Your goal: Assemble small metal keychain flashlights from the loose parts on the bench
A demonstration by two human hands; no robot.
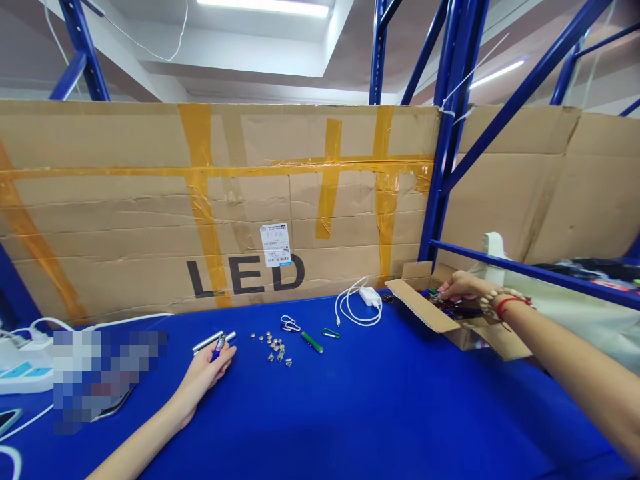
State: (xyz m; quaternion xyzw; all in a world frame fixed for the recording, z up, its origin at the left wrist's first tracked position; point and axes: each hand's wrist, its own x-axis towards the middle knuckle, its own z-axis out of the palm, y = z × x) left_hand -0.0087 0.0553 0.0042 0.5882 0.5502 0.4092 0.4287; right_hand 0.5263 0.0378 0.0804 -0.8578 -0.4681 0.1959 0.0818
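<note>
Left hand (pixel 206 369) pinches a blue-silver piece (pixel 219 347); right hand (pixel 463 285), grip unclear, within edges of open box (pixel 424 308)

Tbl (pixel 380 407) solid blue, box (pixel 423 308) brn, held tube (pixel 219 345) blue/silver, loose tube (pixel 311 342) grn, adapter (pixel 371 297) wht.

The contents (pixel 454 311) of the box (pixel 423 308), beneath the right hand (pixel 461 287), are too small to tell apart. The left edge cuts off the power strip (pixel 25 385).
</note>
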